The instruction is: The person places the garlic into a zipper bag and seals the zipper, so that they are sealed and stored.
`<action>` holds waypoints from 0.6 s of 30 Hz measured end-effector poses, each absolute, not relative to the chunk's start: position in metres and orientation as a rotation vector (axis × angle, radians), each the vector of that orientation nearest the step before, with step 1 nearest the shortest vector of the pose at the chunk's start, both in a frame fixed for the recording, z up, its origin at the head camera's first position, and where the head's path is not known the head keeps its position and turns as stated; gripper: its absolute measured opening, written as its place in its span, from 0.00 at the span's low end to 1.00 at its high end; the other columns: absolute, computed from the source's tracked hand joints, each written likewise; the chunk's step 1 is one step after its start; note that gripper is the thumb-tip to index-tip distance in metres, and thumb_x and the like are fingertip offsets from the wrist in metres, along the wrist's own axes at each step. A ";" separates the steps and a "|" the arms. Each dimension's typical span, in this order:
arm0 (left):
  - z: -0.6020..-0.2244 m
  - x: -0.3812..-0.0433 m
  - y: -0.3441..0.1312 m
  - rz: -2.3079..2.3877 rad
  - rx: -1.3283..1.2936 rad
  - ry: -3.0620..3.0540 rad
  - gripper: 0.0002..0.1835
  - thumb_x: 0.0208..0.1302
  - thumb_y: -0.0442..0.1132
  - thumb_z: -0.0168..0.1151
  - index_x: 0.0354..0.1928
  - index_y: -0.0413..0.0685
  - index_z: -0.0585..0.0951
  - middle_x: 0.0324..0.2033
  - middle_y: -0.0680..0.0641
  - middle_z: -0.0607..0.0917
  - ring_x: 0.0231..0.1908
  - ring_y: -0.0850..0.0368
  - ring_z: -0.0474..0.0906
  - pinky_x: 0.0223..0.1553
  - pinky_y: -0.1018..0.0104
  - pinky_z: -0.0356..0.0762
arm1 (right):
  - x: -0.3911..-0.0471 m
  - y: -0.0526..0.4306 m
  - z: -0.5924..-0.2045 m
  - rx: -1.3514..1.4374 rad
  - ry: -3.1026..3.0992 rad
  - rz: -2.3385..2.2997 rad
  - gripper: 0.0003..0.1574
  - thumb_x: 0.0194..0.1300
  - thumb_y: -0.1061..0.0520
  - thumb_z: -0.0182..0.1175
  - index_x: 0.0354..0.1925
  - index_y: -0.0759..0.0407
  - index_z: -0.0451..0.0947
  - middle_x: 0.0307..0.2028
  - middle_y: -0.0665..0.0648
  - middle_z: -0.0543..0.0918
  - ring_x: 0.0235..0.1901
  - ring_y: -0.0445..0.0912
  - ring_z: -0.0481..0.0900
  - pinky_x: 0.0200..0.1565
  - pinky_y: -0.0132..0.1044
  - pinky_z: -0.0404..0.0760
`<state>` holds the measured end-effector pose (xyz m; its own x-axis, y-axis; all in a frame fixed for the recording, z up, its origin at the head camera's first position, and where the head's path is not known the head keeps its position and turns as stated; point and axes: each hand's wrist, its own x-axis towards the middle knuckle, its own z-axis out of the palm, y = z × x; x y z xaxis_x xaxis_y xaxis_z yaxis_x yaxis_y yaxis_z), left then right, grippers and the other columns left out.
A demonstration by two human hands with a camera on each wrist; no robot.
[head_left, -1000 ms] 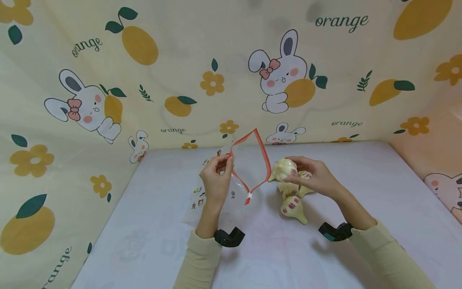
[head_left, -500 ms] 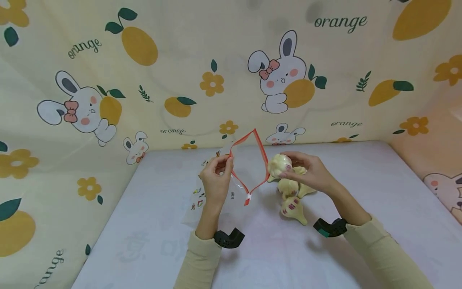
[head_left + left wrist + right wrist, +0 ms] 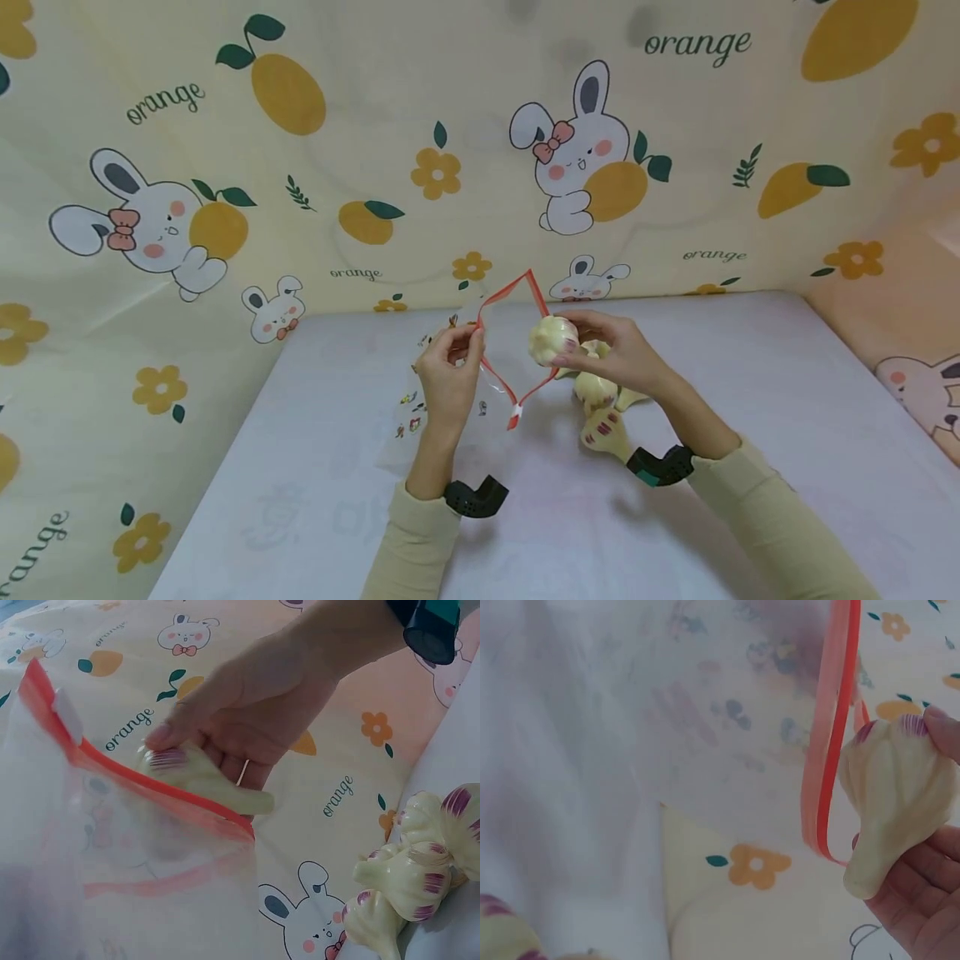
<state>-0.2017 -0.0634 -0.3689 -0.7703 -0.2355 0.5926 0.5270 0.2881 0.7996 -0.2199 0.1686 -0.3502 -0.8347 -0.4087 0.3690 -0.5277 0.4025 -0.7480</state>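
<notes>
My left hand (image 3: 452, 367) pinches the left edge of a clear zip bag (image 3: 420, 417) with an orange-red zip rim, and the bag's mouth gapes wide in a diamond. A pale garlic bulb (image 3: 553, 340) with purple streaks is held between the thumb and fingers of my right hand (image 3: 618, 350), overlapping the right side of the bag's mouth. In the right wrist view the garlic bulb (image 3: 896, 787) has its stem pointing down, close beside the red rim (image 3: 832, 750). From the left wrist view, part of that bulb shows behind the rim (image 3: 165, 787).
Several more garlic bulbs (image 3: 596, 390) lie in a cluster on the white table (image 3: 315, 517), below my right hand. A cloth wall (image 3: 360, 108) printed with rabbits and oranges stands behind the table. Each wrist wears a black camera (image 3: 476, 497).
My right hand has carried the garlic bulb leftward from above the cluster to the bag's mouth. My left hand and the bag have stayed nearly in place.
</notes>
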 end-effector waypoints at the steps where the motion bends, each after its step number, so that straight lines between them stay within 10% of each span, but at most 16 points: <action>1: -0.369 -0.202 -0.063 -1.541 -0.259 -1.930 0.10 0.63 0.36 0.64 0.37 0.32 0.84 0.30 0.36 0.85 0.29 0.49 0.82 0.34 0.83 0.79 | -0.220 0.167 -0.350 0.857 -2.519 1.420 0.34 0.54 0.61 0.70 0.59 0.64 0.74 0.48 0.62 0.84 0.41 0.30 0.77 0.46 0.22 0.79; 18: -0.368 -0.203 -0.061 -1.528 -0.275 -1.926 0.10 0.63 0.36 0.64 0.37 0.33 0.84 0.30 0.37 0.85 0.30 0.49 0.82 0.35 0.82 0.80 | -0.224 0.151 -0.353 0.900 -2.503 1.392 0.38 0.49 0.62 0.74 0.59 0.64 0.74 0.51 0.63 0.84 0.43 0.33 0.77 0.48 0.28 0.82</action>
<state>-0.2028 -0.0613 -0.3677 -0.7630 -0.2284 0.6048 0.5371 0.2967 0.7896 -0.2241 0.1515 -0.3529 -0.8115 -0.4333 0.3921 -0.5617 0.3931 -0.7280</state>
